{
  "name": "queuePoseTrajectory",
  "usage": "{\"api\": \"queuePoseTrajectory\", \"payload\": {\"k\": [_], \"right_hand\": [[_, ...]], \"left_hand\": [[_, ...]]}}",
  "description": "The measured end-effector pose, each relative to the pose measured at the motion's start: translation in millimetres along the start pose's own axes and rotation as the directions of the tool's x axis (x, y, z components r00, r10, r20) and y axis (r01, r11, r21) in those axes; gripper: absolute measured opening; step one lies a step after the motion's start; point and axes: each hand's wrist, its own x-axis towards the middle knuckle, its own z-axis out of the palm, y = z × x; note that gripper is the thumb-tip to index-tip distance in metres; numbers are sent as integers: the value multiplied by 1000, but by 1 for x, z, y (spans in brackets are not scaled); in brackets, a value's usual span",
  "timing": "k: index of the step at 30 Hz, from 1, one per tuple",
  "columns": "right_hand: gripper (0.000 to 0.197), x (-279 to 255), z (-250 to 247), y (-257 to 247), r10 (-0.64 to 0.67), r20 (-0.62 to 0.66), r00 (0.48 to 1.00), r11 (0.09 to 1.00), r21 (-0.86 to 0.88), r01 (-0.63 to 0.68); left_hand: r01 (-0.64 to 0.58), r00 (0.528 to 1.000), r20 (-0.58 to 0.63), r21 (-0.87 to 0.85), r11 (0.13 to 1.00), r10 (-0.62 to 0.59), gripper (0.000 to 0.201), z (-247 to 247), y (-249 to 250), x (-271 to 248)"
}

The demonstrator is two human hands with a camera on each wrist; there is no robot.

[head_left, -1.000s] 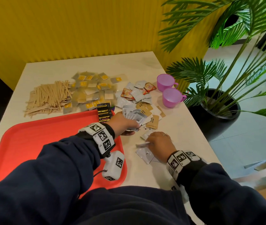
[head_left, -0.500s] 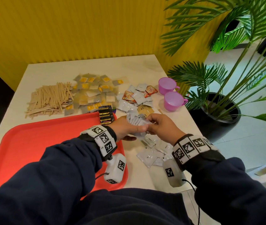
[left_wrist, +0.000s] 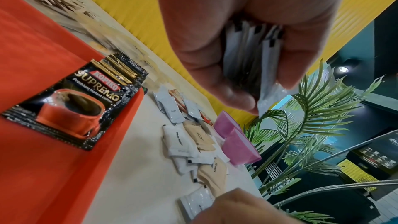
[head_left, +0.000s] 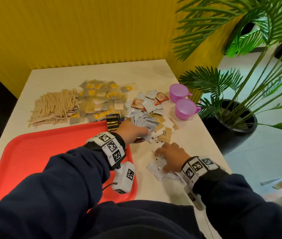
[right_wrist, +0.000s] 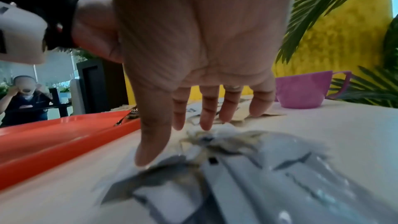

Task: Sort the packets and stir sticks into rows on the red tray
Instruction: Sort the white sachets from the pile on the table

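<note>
At the far left of the table, a heap of wooden stir sticks is seen beyond the red tray, with yellow-labelled sachets just to its right. A short row of black coffee packets is laid on the tray's far right corner. Just right of that row, a fanned stack of grey packets is gripped by the left hand, fingers curled round it, above the tray's right edge. Further right and nearer the person, the right hand is spread with straight fingers on loose grey packets lying on the table, well apart from the tray. Two purple cups are placed at the table's right edge. The brand print on the black packets is shown only in the left wrist view; the thumb pressed onto a packet is shown only in the right wrist view.
</note>
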Motion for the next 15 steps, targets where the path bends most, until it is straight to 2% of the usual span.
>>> {"api": "queuePoseTrajectory", "payload": {"k": [2,4,9,12,15], "right_hand": [[72,-1,7,-2,-19,47,999,992,-127,25],[76,0,10,-4,-29,40,999,984,-173,35],[60,4,12,-11,-88,4,996,965,-248,86],[38,6,10,-13,-79,-46,996,994,-81,75],[5,7,3,-12,-101,-136,986,958,254,133]], "left_hand": [[-3,1000,5,16,1000,3,23,-1,1,0],[-2,1000,0,31,1000,2,23,-2,-1,1],[5,1000,-11,18,1000,-5,23,-4,-4,2],[-1,1000,-11,3,1000,1,25,-5,-2,0],[-6,999,-46,-15,1000,5,25,-11,-1,-2]]}}
